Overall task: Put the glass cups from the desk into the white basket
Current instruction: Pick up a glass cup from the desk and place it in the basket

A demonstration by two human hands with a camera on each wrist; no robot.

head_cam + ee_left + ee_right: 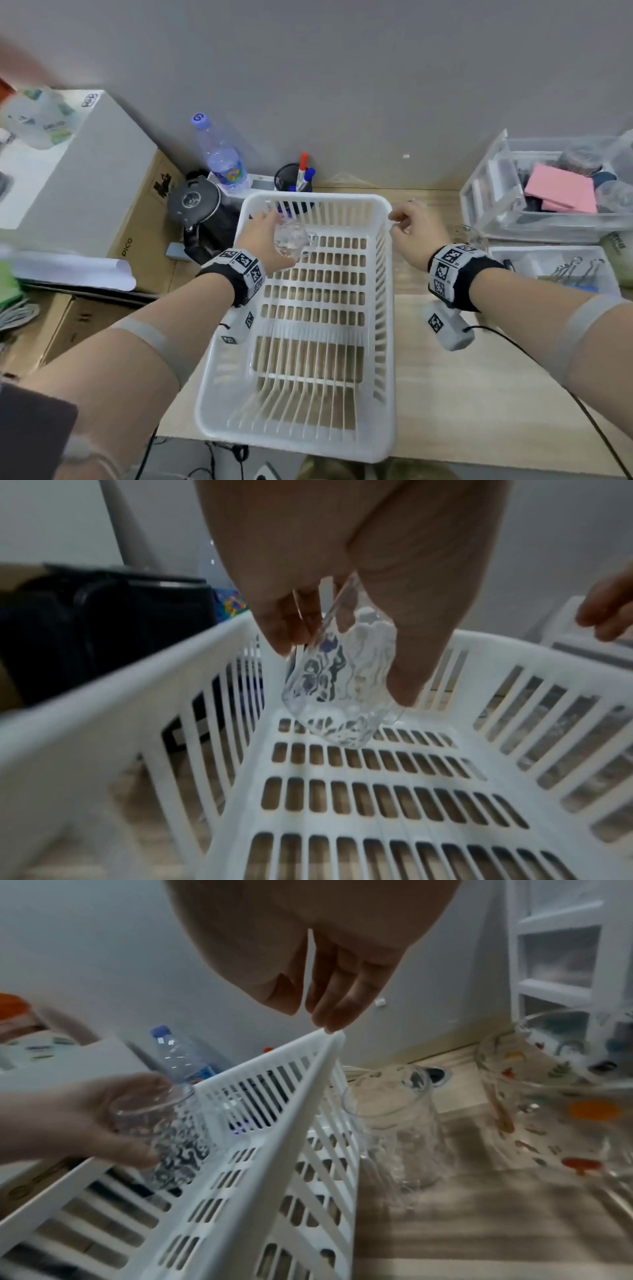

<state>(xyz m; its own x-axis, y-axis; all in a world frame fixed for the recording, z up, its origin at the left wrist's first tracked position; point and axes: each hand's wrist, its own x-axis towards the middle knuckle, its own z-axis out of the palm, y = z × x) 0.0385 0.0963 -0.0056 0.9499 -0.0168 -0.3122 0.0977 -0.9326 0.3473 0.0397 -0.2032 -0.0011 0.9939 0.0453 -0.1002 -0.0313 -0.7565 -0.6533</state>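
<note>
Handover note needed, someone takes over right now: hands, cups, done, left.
Left hand grips a patterned glass cup, tilted, above the far end of the white basket, not yet set down.
Right hand is open, fingertips at the basket's far right rim, holding nothing.
Done: no cup rests in the basket.
Left: set this cup down, then move the clear cup and the printed cup from the desk, right of the basket.

**An office desk against a grey wall**

The place looks like an office. A pale wooden desk stands against a plain grey wall. At its far edge sit a mesh pen holder with markers and a water bottle. At the right edge, clear plastic organisers hold pink sticky notes and binder clips. At the left edge are cardboard boxes and a black kettle.
</note>
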